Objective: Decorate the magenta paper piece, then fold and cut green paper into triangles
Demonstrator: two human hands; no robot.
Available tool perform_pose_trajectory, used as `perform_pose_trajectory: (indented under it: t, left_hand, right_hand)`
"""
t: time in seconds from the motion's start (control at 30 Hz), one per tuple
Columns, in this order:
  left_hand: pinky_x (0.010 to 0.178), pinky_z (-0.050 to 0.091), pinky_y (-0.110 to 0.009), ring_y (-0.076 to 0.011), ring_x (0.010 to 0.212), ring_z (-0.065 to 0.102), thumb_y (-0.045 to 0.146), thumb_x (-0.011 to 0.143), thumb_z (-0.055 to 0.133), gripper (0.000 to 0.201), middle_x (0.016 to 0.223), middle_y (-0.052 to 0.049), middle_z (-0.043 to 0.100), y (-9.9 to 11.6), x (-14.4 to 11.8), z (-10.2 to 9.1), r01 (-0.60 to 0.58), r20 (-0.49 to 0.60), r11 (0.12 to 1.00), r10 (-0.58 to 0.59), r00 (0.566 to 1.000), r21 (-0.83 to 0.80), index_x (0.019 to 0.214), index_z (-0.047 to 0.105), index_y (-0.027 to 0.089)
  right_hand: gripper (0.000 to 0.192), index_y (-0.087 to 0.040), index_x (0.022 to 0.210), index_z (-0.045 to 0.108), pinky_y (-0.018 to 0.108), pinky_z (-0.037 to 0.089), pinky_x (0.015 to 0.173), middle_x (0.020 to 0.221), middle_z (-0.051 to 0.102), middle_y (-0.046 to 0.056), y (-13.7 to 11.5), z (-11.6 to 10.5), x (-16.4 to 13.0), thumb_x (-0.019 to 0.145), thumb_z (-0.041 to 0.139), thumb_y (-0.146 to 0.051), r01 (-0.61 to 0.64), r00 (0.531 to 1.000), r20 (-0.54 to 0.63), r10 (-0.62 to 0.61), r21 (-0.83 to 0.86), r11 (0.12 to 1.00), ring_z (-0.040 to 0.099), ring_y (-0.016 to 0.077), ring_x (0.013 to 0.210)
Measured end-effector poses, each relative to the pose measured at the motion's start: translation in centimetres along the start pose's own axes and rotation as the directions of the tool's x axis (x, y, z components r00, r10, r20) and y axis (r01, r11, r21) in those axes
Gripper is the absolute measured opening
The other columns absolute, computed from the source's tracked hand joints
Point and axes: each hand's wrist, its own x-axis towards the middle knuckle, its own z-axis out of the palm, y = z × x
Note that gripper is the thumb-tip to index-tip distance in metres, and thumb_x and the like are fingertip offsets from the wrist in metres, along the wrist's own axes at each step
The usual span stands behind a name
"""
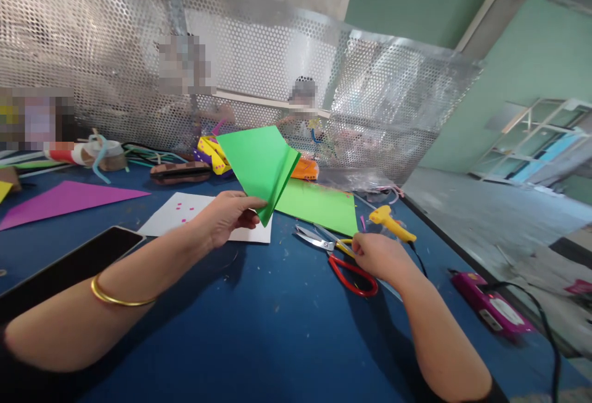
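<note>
My left hand (238, 215) pinches a folded bright green sheet of paper (259, 159) by its lower corner and holds it up above the table. My right hand (377, 255) is closed at the scissors (319, 240), whose silver blades are spread and point left. One red handle loop (354, 276) shows in front of the fist, and a bit of yellow handle meets the fingers. A pale, clear-looking stick also runs by the fist. Whether the fingers grip the handle or the stick is hidden.
A light green sheet (319, 206) and a white sheet (173, 221) with pink dots lie behind my hands. Purple paper (69, 203) and a phone-like dark tablet (69, 267) are left. A yellow glue gun (391, 223) and a magenta corded box (493, 304) are right.
</note>
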Motion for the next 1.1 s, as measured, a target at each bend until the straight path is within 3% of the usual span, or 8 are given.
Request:
perform_pose_trajectory:
  t: [0.23,0.37,0.5,0.73,0.83,0.97,1.03,1.1]
  left_hand:
    - [0.05,0.047,-0.025,-0.0124,0.041,0.053,0.017,0.068,0.073,0.019,0.044,0.002,0.057,-0.9,-1.7,0.6,0.036,0.009,0.999,-0.036,0.999,-0.02,0.054,0.061,0.018]
    - [0.044,0.043,-0.023,-0.0115,0.042,0.053,0.018,0.067,0.074,0.009,0.051,-0.001,0.063,-2.0,-2.8,0.1,0.047,0.015,0.999,-0.047,0.999,-0.02,0.063,0.066,0.014]
    - [0.042,0.041,-0.022,-0.0112,0.041,0.052,0.018,0.065,0.075,0.014,0.047,0.001,0.058,-3.2,-3.2,-0.1,0.058,0.004,0.998,-0.058,0.998,-0.024,0.06,0.062,0.015]
    - [0.044,0.042,-0.021,-0.0102,0.044,0.053,0.018,0.066,0.075,0.012,0.056,-0.001,0.062,-3.2,-2.7,-0.6,0.033,-0.014,0.997,-0.034,0.999,-0.066,0.065,0.063,0.014]
    - [0.043,0.041,-0.021,-0.0107,0.044,0.054,0.019,0.067,0.076,0.015,0.054,-0.001,0.061,-3.1,-2.6,-0.7,0.02,-0.034,0.997,-0.022,0.999,-0.074,0.064,0.062,0.014]
    - [0.044,0.043,-0.022,-0.0113,0.043,0.054,0.018,0.066,0.075,0.015,0.048,0.0,0.058,-3.4,-3.0,-0.4,0.017,-0.031,0.998,-0.019,0.999,-0.067,0.061,0.061,0.014]
    - [0.044,0.043,-0.022,-0.0118,0.042,0.053,0.017,0.066,0.075,0.015,0.046,0.0,0.058,-3.5,-3.1,-0.3,0.019,-0.025,0.998,-0.02,0.999,-0.064,0.06,0.062,0.014]
    - [0.044,0.044,-0.022,-0.0119,0.041,0.053,0.017,0.066,0.076,0.015,0.046,-0.001,0.059,-3.6,-3.0,-0.3,0.013,-0.028,0.998,-0.015,1.0,-0.066,0.06,0.063,0.013]
  right_hand:
    - [0.014,-0.018,0.082,0.066,0.029,0.031,0.061,0.089,0.072,0.009,0.0,-0.2,-0.2,0.078,0.056,-0.01,-0.01,1.0,0.002,0.01,-0.027,1.0,0.065,0.0245,0.089]
    - [0.01,-0.018,0.082,0.065,0.027,0.033,0.062,0.088,0.072,0.007,1.3,-0.8,0.2,0.078,0.058,-0.013,-0.038,0.998,-0.042,0.04,0.052,0.998,0.065,0.0205,0.085]
    - [0.011,-0.016,0.082,0.064,0.027,0.037,0.065,0.085,0.071,0.008,3.0,-1.4,0.7,0.076,0.057,-0.011,-0.048,0.996,-0.069,0.058,0.131,0.99,0.063,0.0197,0.081]
    - [0.018,-0.022,0.089,0.068,0.026,0.047,0.066,0.082,0.072,0.001,4.5,-2.1,-2.5,0.082,0.051,-0.021,0.148,0.987,0.01,-0.16,0.33,0.932,0.065,0.0174,0.073]
    - [0.02,-0.021,0.091,0.069,0.027,0.047,0.068,0.086,0.073,0.003,4.5,-2.2,-2.5,0.084,0.05,-0.021,0.054,0.997,-0.069,-0.037,0.262,0.963,0.067,0.0192,0.078]
    - [0.025,-0.01,0.095,0.069,0.035,0.044,0.075,0.096,0.071,0.019,3.6,-1.3,-0.6,0.084,0.046,-0.012,-0.141,0.969,-0.189,0.158,0.101,0.985,0.067,0.0299,0.092]
    - [0.03,-0.007,0.106,0.066,0.036,0.043,0.077,0.107,0.067,0.024,2.7,-0.6,-0.2,0.086,0.044,-0.01,-0.155,0.963,-0.216,0.162,0.047,0.987,0.065,0.0311,0.1]
    - [0.033,-0.011,0.114,0.064,0.033,0.043,0.078,0.112,0.067,0.02,1.6,0.2,-0.5,0.086,0.047,-0.013,-0.083,0.98,-0.18,0.085,0.016,0.996,0.065,0.0276,0.101]
